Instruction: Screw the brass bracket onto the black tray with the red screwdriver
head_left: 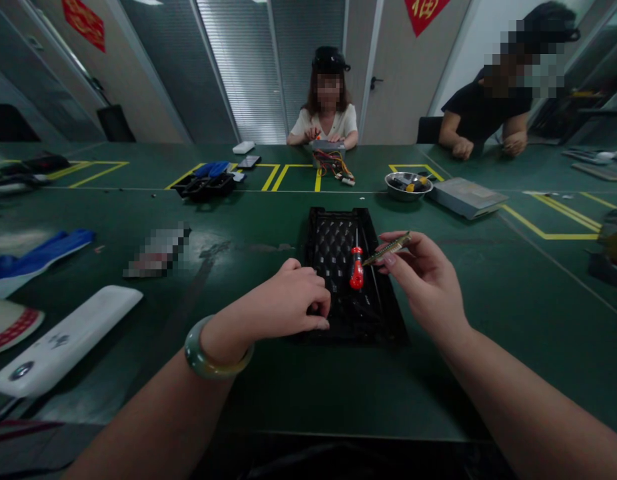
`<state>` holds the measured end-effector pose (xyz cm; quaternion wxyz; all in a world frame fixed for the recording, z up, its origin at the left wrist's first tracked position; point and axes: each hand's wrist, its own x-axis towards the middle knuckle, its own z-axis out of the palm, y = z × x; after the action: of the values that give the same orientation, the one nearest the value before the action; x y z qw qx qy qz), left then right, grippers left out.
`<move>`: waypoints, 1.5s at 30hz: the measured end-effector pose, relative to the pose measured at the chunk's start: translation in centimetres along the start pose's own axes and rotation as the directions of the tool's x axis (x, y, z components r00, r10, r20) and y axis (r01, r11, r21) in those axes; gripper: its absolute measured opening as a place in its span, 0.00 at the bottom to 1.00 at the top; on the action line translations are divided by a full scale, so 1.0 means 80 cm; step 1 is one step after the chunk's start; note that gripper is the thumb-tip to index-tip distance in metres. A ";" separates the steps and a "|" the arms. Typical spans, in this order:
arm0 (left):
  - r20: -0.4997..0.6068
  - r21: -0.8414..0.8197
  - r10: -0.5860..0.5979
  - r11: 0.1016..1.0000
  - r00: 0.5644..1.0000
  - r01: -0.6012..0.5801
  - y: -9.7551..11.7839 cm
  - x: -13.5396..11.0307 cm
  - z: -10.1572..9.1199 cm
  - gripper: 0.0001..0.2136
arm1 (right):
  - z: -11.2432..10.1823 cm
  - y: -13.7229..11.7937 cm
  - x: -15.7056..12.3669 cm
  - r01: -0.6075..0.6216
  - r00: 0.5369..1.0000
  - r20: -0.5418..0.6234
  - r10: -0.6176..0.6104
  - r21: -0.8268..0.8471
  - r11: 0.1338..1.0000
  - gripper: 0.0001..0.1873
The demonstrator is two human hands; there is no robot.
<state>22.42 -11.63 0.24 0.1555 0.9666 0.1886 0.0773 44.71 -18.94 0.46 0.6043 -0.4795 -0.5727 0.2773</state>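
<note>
- Observed a rectangular black tray [314, 217] with a patterned inside at frame centre, flat on the dark green worktop [268, 400].
- Noted right hand [431, 287] right of centre, thumb and fingers pinching a narrow green-and-gold strip [387, 249], tilted, over the tray's right rim.
- Noted left hand [288, 300] at centre, over the tray's left side, fingers curled inward; cannot tell whether gripping anything.
- Found a red-and-black-handled screwdriver [357, 270] lying in the tray, between the hands, shaft toward frame top.
- Recorded a long white plastic device [73, 337] at lower left.
- Recorded a round shiny metal bowl [404, 196] at upper right, beside a flat grey metal case [468, 197].
</note>
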 end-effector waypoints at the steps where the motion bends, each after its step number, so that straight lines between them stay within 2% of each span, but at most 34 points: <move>1: 0.019 0.010 0.003 1.000 1.000 -0.003 0.001 -0.001 -0.001 0.06 | 0.000 -0.001 0.000 -0.013 1.000 0.016 0.014 -0.018 1.000 0.12; 6: 0.082 0.053 -0.024 0.998 0.996 0.020 0.006 -0.003 -0.002 0.05 | 0.004 -0.001 0.000 -0.078 0.986 0.143 0.089 -0.082 0.994 0.12; 11: 0.081 0.083 -0.036 0.996 0.996 0.029 0.011 -0.003 -0.002 0.03 | 0.004 0.002 0.001 -0.007 0.980 0.192 0.050 -0.218 0.976 0.06; 16: 0.062 0.100 -0.053 0.994 0.997 0.047 0.019 -0.005 -0.002 0.04 | 0.003 0.003 0.003 0.029 0.986 0.167 0.015 -0.255 0.967 0.06; 21: 0.075 0.012 0.020 1.000 0.997 -0.021 0.025 -0.006 0.000 0.08 | 0.002 0.004 0.003 0.043 0.987 0.163 0.003 -0.274 0.961 0.06; 25: 0.051 0.050 0.011 0.999 0.999 -0.014 0.021 -0.003 0.000 0.06 | 0.001 0.003 0.002 0.065 0.987 0.161 -0.022 -0.274 0.960 0.07; 33: 0.001 0.069 0.127 0.990 0.992 -0.127 0.024 0.013 0.013 0.04 | 0.003 0.001 0.002 0.097 0.986 0.162 -0.044 -0.335 0.937 0.09; 35: -0.006 0.075 0.148 0.986 0.989 -0.147 0.027 0.016 0.018 0.05 | 0.004 0.004 0.001 0.076 0.989 0.144 -0.029 -0.333 0.940 0.09; 40: -0.017 0.085 0.155 0.985 0.988 -0.153 0.031 0.018 0.026 0.05 | 0.008 0.011 -0.003 -0.071 0.990 0.105 0.095 -0.215 0.974 0.08; 45: -0.020 0.033 0.151 0.988 0.988 -0.150 0.030 0.017 0.025 0.04 | 0.010 0.010 -0.004 -0.063 0.990 0.106 0.090 -0.238 0.969 0.06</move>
<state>24.90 -13.78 -0.68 0.1321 0.9794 0.1180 0.0969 44.04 -18.68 -0.49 0.4981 -0.5523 -0.6166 0.2582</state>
